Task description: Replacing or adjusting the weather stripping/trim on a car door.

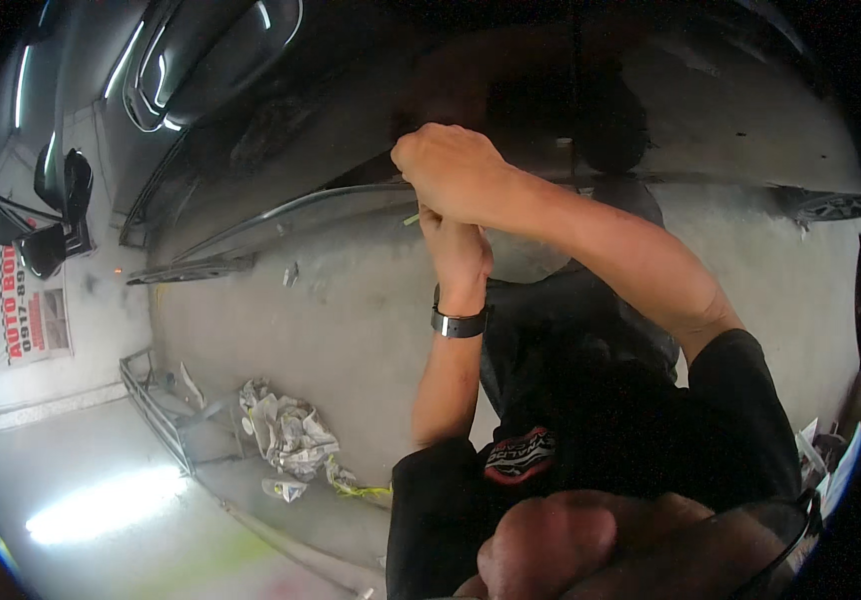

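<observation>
My right hand [449, 168] is closed, fingers curled at the lower edge of a glossy black car body [491, 80]; what it grips is hidden. My left hand [454, 250], with a dark band on its wrist, is just below it, its fingers mostly covered by the right hand. A small yellowish strip [411, 220] shows beside my left fingers. A long dark trim edge [291, 208] runs from the left up to both hands.
A side mirror [46, 250] juts at the left before a wall banner [51, 330]. Crumpled paper [286, 435] lies by a metal rack [156, 415] on the concrete floor [251, 330]. A wheel [829, 208] is at the right.
</observation>
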Motion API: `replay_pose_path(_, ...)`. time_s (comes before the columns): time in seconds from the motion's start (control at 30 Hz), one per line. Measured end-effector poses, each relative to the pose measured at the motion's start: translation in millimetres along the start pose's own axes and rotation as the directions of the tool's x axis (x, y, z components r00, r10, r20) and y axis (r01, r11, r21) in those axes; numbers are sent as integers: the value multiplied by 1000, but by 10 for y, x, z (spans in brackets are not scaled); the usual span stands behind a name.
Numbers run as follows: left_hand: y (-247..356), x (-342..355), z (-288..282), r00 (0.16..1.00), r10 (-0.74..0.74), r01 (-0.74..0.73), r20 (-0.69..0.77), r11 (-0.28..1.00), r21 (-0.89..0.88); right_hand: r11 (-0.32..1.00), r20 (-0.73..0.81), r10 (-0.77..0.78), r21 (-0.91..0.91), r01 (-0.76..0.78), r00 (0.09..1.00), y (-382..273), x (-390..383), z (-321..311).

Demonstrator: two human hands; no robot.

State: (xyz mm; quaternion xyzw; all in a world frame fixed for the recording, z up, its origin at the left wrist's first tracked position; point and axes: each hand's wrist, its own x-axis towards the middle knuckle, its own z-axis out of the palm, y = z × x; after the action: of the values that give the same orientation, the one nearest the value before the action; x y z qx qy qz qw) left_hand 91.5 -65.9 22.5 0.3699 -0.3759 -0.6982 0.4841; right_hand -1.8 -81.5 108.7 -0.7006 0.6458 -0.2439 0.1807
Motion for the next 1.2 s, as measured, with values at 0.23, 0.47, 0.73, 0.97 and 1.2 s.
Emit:
replay_pose_path(0.23, 15, -55, 12, 999, 27, -26, 23, 999, -45, 983, -108, 178, -14, -181, 978, -117, 43, 125)
replay_pose_path(0.47, -38, -10, -41, 997, 32, -27, 69, 997, -66, 984, -68, 169, 59, -165, 983, -124, 41, 155)
replay_pose_path(0.73, -18, -36, 25, 997, 31, -24, 73, 995, -94, 963, -26, 262, -52, -263, 965, -201, 86, 121)
replay_pose_path(0.97, -11, -43, 31, 992, 24, -12, 121, 995, -95, 965, 119, 172, -218, -144, 978, -228, 148, 105)
replay_pose_path(1.2, 15, -50, 46, 996, 8, -4, 94, 999, -48, 961, 97, 140, -251, -112, 985, -160, 206, 169)
